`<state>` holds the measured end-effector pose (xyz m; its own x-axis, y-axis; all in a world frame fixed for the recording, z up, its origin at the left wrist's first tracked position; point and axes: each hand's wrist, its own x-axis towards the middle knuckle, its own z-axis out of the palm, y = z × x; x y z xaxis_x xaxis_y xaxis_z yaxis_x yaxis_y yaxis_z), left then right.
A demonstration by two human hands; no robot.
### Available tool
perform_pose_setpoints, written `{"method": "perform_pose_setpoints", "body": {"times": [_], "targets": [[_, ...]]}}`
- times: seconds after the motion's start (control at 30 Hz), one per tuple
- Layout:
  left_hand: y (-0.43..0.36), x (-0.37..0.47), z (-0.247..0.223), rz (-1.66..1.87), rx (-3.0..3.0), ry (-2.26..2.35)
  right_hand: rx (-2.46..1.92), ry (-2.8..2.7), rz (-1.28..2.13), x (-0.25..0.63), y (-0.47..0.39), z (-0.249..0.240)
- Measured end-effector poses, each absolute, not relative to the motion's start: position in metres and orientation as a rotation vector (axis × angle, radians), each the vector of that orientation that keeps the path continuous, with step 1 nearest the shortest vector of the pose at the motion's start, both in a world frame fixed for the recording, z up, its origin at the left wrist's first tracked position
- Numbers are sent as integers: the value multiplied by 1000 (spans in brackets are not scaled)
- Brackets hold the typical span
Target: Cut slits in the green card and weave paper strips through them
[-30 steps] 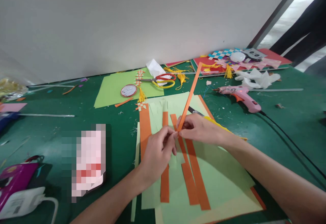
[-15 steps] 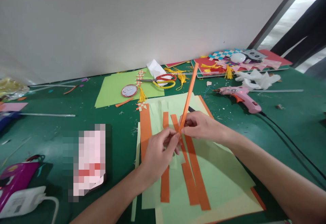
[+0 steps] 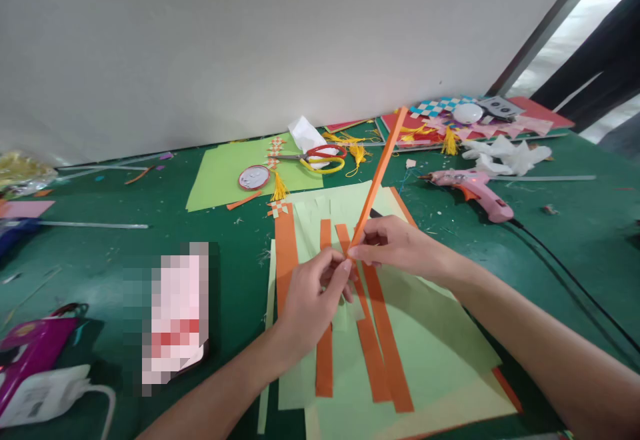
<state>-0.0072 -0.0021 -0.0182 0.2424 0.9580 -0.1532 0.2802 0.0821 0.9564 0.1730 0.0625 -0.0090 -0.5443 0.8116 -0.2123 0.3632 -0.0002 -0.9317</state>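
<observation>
An orange paper strip (image 3: 381, 172) rises from between my hands, leaning to the right. My right hand (image 3: 393, 243) pinches it near its lower end. Touching the same end, the thumb and fingertips of my left hand (image 3: 320, 287) are pressed together just to the left. Below them lie pale green paper sheets (image 3: 440, 353), overlapping one another. Several flat orange strips (image 3: 376, 360) rest on these sheets, partly covered by my hands. What the left fingertips hold besides the strip's end is hidden.
Scissors (image 3: 320, 159) and a round red-rimmed piece (image 3: 254, 178) lie on a brighter green sheet (image 3: 215, 173). A pink glue gun (image 3: 475, 190) with a black cord is at the right. A blurred-out pink item (image 3: 177, 313) and a purple tool (image 3: 40, 347) lie left.
The orange strip leans further right, its top moving rightward and slightly up. My fingertips have shifted a little to the left at its lower end.
</observation>
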Motion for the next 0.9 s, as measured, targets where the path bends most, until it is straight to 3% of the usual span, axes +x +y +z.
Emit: {"method": "perform_pose_setpoints", "body": {"times": [0.9], "targets": [[-1,-7,-19,791,1435,1250,-1219,-1951,1534,173,62,-19]]}}
